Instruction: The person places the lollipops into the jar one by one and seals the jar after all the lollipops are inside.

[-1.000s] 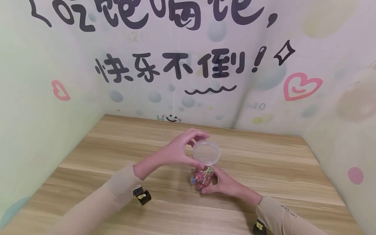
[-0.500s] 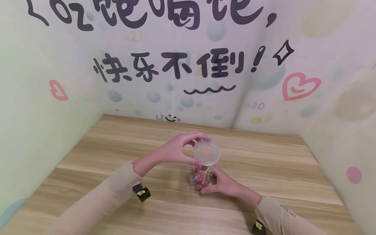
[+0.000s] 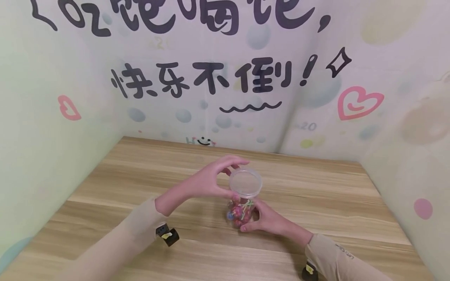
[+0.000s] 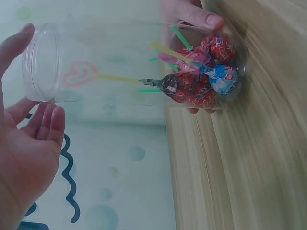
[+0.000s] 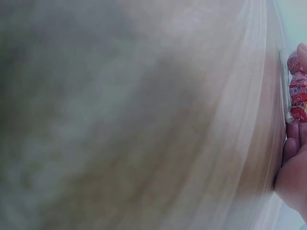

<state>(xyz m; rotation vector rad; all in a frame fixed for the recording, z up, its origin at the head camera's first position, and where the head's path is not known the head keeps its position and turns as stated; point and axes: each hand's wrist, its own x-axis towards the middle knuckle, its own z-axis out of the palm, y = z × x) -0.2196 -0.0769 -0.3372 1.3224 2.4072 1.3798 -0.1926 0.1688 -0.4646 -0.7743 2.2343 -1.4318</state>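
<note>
A clear plastic jar (image 4: pixel 115 50) stands upright on the wooden table, with wrapped lollipops (image 3: pixel 237 212) filling its lower part. Their wrappers are red, pink, blue and dark, on green and yellow sticks. A clear round lid (image 3: pixel 247 183) tops the jar. My left hand (image 3: pixel 207 180) holds the lid's rim between the thumb in front and the fingers behind, its palm apart from it. Low down, my right hand (image 3: pixel 270 221) grips the jar from the right, thumb at the front. In the right wrist view only part of that hand (image 5: pixel 293 172) and some red wrappers show at the edge.
The light wood table (image 3: pixel 147 171) extends around the jar on every side. Behind it rises a printed wall sheet (image 3: pixel 168 128) with black lettering and hearts; pale walls flank both sides. Black wrist cameras sit at both sleeves.
My left hand shifts slightly at the lid, its wrist a little further left and its fingers drawn back slightly. The right hand and jar stay nearly in place.
</note>
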